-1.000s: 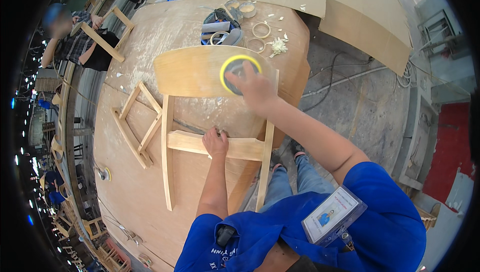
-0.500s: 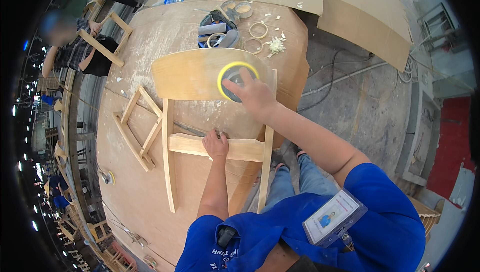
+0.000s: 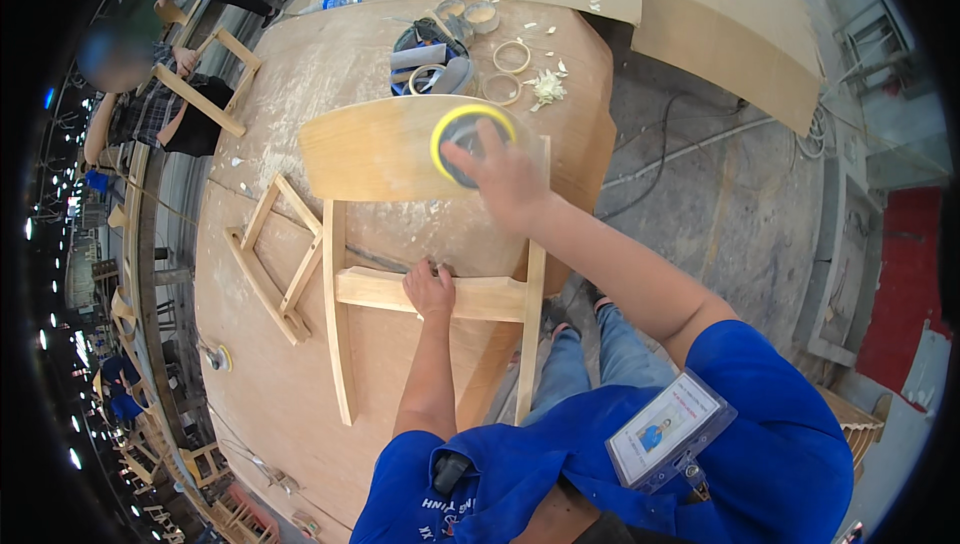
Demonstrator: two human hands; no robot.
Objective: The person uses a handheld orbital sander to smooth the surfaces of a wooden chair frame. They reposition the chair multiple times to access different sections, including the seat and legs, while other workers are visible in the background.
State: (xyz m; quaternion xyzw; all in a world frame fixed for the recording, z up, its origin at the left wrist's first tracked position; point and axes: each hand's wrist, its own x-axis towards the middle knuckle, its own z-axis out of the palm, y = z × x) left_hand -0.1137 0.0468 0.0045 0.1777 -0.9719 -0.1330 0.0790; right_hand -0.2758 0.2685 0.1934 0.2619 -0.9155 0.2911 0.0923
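A pale wooden chair back frame point(image 3: 338, 344) lies on the table before me, with a broad curved backrest point(image 3: 360, 149) at its far end. My right hand point(image 3: 505, 179) is closed over a round sander point(image 3: 462, 144) with a yellow rim, which rests on the right part of the backrest. Fingers wrapped over its edge, my left hand point(image 3: 430, 291) grips the lower crossbar point(image 3: 485, 299) of the frame. The sander's underside is hidden.
An angled wooden frame piece point(image 3: 265, 274) lies to the left on the table point(image 3: 270, 394). Beyond the backrest stand a tub of tools point(image 3: 425, 54) and tape rolls point(image 3: 512, 57). Another sander point(image 3: 218, 357) sits at the left edge. A co-worker point(image 3: 150, 104) holds a wooden frame.
The sander and my right hand have shifted slightly away from me on the backrest. My left hand keeps its place on the crossbar.
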